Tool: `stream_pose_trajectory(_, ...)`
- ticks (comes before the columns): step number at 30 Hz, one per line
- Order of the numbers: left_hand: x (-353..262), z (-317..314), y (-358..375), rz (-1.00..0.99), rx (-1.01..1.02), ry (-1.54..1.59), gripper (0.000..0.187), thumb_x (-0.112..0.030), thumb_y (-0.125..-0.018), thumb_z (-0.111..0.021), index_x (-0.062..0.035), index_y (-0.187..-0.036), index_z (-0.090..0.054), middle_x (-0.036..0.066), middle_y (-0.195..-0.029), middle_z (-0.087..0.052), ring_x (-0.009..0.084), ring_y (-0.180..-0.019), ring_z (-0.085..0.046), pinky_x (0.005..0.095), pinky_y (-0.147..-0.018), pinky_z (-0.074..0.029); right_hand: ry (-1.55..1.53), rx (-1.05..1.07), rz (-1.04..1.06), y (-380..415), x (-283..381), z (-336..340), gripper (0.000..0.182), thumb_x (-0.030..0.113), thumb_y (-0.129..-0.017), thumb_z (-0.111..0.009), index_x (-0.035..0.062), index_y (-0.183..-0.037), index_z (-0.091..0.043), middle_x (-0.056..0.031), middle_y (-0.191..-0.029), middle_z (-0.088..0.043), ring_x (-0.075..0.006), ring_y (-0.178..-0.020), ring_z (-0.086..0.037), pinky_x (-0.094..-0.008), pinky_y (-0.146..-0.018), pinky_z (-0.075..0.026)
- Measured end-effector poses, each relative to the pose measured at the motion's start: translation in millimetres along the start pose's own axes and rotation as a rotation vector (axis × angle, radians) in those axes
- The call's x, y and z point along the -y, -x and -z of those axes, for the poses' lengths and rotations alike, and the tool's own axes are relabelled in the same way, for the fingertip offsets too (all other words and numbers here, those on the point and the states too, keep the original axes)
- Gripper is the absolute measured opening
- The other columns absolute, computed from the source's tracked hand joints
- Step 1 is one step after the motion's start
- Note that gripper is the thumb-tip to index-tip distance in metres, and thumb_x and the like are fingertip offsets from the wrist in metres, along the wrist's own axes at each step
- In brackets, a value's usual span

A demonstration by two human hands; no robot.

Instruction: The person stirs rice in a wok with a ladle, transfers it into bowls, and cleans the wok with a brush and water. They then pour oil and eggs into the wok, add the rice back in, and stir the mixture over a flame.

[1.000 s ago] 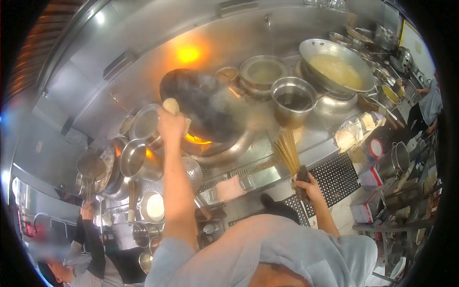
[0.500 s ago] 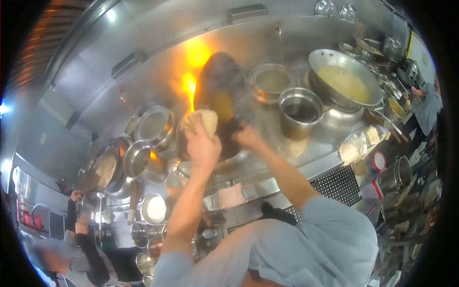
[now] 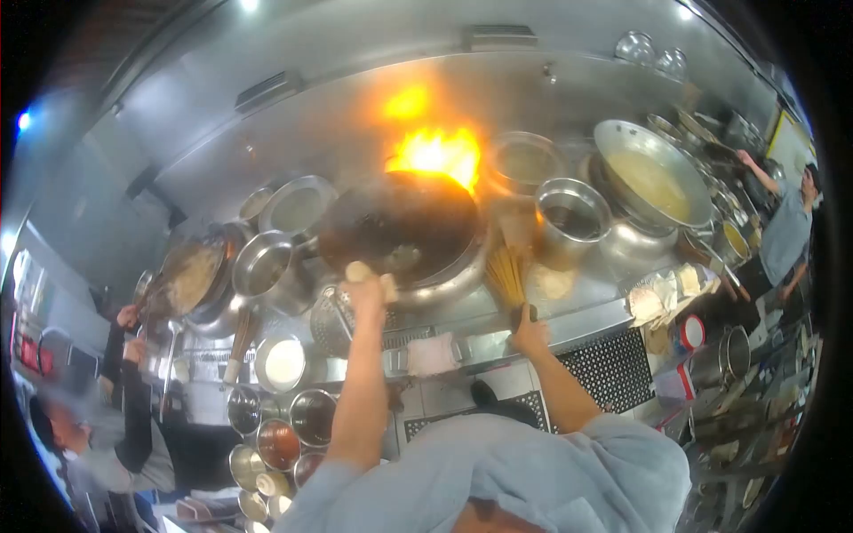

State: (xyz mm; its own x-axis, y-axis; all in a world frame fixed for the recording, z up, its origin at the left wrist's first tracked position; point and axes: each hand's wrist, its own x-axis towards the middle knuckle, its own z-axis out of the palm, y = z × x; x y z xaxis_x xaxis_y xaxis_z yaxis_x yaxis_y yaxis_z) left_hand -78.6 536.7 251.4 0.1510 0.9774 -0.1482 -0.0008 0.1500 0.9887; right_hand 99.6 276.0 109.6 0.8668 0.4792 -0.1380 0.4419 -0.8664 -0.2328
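Observation:
My left hand (image 3: pixel 365 300) is closed around a folded beige cloth (image 3: pixel 388 286) at the near rim of a large dark wok (image 3: pixel 382 226). The wok sits on the burner, with tall orange flames (image 3: pixel 440 153) behind its far edge. A small wet-looking patch shows inside it. To the right of the wok, my right hand (image 3: pixel 530 336) grips a bamboo wok brush (image 3: pixel 506 277), its bristles pointing up and away from me. The brush is apart from the wok, and a steel pot (image 3: pixel 573 211) of dark liquid stands just beyond it.
A wide pan (image 3: pixel 653 173) of pale liquid stands at right. On the left are a steel pot (image 3: pixel 262 264), a container of white contents (image 3: pixel 285 362) and a perforated ladle (image 3: pixel 332 318). A folded cloth (image 3: pixel 433 354) lies on the front ledge. Co-workers (image 3: pixel 115 444) stand on both sides.
The wok has come down from a steep tilt onto the burner. My right hand has moved the brush out to the right. The flames now spread behind the wok.

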Motion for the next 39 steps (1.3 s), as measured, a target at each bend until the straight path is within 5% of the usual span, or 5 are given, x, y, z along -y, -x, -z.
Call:
stream_pose_trajectory(7, 44.6, -9.1, -4.4, 0.332, 0.477, 0.473, 0.04, -0.02, -0.087, -0.059, -0.0064, -0.119, -0.039, 0.016, -0.114, -0.052, 0.0207, -0.076, -0.063, 0.034, -0.054, -0.051, -0.325, 0.717, 0.829, 127.9, 133.6, -63.0, 0.078, 0.061, -0.085, -0.052, 0.0057, -0.139, -0.042, -0.0228, -0.136, -0.048, -0.0351, -0.125, -0.047, -0.0421, -0.104, -0.037)
stream_pose_trajectory(10, 59.6, 34.7, 34.3, 0.399, 0.586, 0.435, 0.038, -0.021, -0.09, -0.059, -0.0058, -0.122, -0.046, 0.014, -0.119, -0.052, 0.021, -0.086, -0.063, 0.0349, -0.058, -0.053, -0.653, 1.04, 0.493, 155.6, 190.2, -108.9, 0.071, 0.061, -0.083, -0.057, 0.0076, -0.129, -0.052, -0.0189, -0.124, -0.055, -0.0293, -0.112, -0.055, -0.0393, -0.094, -0.042)
stream_pose_trajectory(19, -184.3, 159.9, 193.2, -1.088, 0.787, -0.838, 0.073, -0.026, -0.072, -0.077, -0.0031, -0.132, -0.042, 0.024, -0.14, -0.042, 0.0349, -0.128, -0.045, 0.039, -0.1, -0.042, -1.63, 1.228, 0.172, 140.0, 215.4, -86.5, 0.015, 0.016, -0.084, -0.061, 0.0112, -0.093, -0.051, 0.0007, -0.06, -0.046, -0.0112, -0.045, -0.038, -0.0285, -0.041, -0.032)
stream_pose_trajectory(23, -284.1, 139.1, 285.3, -0.858, 0.625, -1.101, 0.08, -0.016, -0.071, -0.076, -0.0025, -0.139, -0.036, 0.023, -0.137, -0.044, 0.036, -0.118, -0.054, 0.0422, -0.087, -0.052, -1.554, 1.331, 0.101, 165.8, 145.7, -13.1, 0.018, 0.011, -0.083, -0.059, 0.0081, -0.099, -0.053, -0.0038, -0.067, -0.057, -0.0117, -0.053, -0.054, -0.0295, -0.045, -0.04)
stream_pose_trajectory(39, -312.9, -81.7, 268.9, -1.93, 1.055, -0.382, 0.071, -0.002, -0.078, -0.066, -0.0017, -0.14, -0.031, 0.018, -0.133, -0.048, 0.0299, -0.112, -0.057, 0.0383, -0.09, -0.051, -1.027, -0.063, 0.069, -162.3, 38.5, 259.2, 0.018, 0.013, -0.08, -0.064, 0.005, -0.091, -0.054, -0.0051, -0.07, -0.057, -0.0134, -0.056, -0.056, -0.0271, -0.05, -0.049)
